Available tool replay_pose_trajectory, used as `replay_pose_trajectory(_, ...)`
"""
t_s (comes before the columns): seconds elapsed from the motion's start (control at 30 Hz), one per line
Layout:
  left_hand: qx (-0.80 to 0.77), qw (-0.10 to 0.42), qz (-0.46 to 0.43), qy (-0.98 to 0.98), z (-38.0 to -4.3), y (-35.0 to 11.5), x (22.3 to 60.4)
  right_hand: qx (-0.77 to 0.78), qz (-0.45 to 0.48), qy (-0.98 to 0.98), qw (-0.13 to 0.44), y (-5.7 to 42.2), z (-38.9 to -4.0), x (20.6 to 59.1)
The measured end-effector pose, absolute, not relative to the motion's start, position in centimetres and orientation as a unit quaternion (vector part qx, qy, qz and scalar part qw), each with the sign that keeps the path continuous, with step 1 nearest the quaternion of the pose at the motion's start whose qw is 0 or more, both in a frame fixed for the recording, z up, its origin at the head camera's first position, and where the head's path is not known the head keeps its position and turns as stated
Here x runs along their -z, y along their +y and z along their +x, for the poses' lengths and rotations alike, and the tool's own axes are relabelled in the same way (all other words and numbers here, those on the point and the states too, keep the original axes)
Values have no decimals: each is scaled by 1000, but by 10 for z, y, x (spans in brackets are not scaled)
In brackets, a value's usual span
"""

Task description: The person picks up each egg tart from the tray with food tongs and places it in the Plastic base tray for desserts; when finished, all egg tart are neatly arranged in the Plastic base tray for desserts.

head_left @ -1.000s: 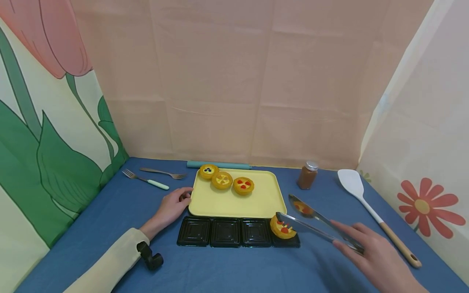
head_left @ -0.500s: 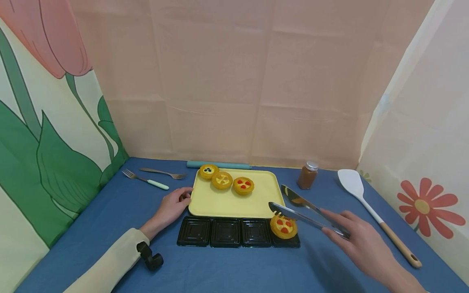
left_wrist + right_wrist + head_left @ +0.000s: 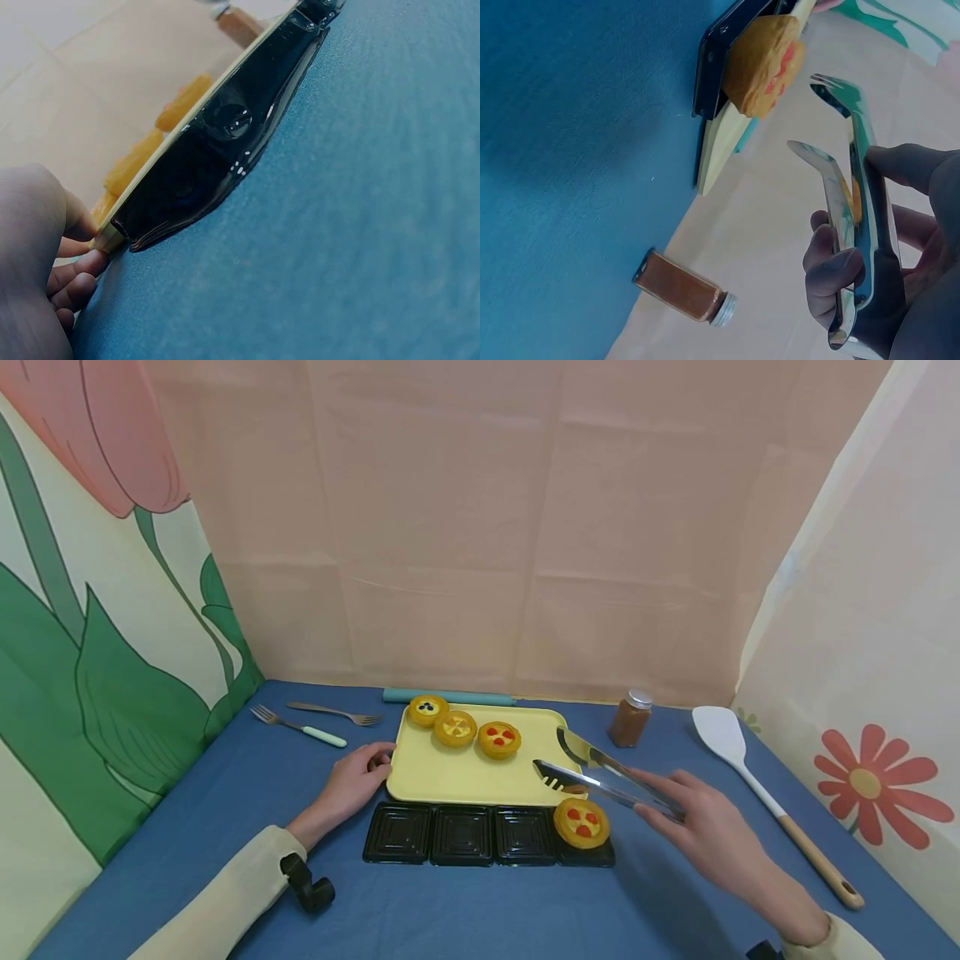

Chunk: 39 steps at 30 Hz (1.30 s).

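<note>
My right hand [image 3: 708, 831] holds metal tongs [image 3: 866, 187], thumb on one arm and fingers round the other. The tong tips stand apart with nothing between them, over the right part of a yellow tray [image 3: 457, 781]. Just below them in the head view, a tart with red topping [image 3: 582, 823] sits in the rightmost compartment of a black tray [image 3: 461, 839]. My left hand [image 3: 348, 785] pinches the yellow tray's left edge. On that tray lie a blueberry-topped tart [image 3: 428, 710], a yellow-topped tart [image 3: 455, 727] and another red-topped tart [image 3: 499, 739].
A brown-filled jar [image 3: 630, 718] and a white spatula [image 3: 720, 733] with a wooden handle lie to the right. Two forks, one with a pale green handle [image 3: 324, 737], are at the left. A teal rod [image 3: 480, 699] lies behind the yellow tray.
My right hand has moved the tongs left and away from me, off the tart in the black tray, which now lies flatter. My left hand has stayed still.
</note>
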<state>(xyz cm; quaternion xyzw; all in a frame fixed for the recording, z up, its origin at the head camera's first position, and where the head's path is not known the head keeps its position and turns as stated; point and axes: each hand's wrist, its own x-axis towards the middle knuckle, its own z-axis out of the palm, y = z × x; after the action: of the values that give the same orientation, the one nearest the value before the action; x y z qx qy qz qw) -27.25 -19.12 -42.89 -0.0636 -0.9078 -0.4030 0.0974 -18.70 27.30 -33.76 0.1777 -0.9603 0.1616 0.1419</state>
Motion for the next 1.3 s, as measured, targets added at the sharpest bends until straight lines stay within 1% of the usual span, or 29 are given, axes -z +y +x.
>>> replay_pose_trajectory(0.2,403,97,-65,-908,-273,-191,429,-164,195,-954,155,266,-202,343)
replay_pose_trajectory(0.6,405,97,-64,-907,-273,-193,431,-169,207,-956,117,247,-224,344)
replay_pose_trajectory(0.87,402,104,-68,-907,-273,-192,430,-146,220,-956,128,238,-238,350)
replay_pose_trajectory(1.13,403,105,-67,-907,-273,-191,430,-134,220,-959,117,231,-251,353)
replay_pose_trajectory(1.3,404,103,-66,-906,-273,-191,430,-135,228,-957,119,226,-257,353)
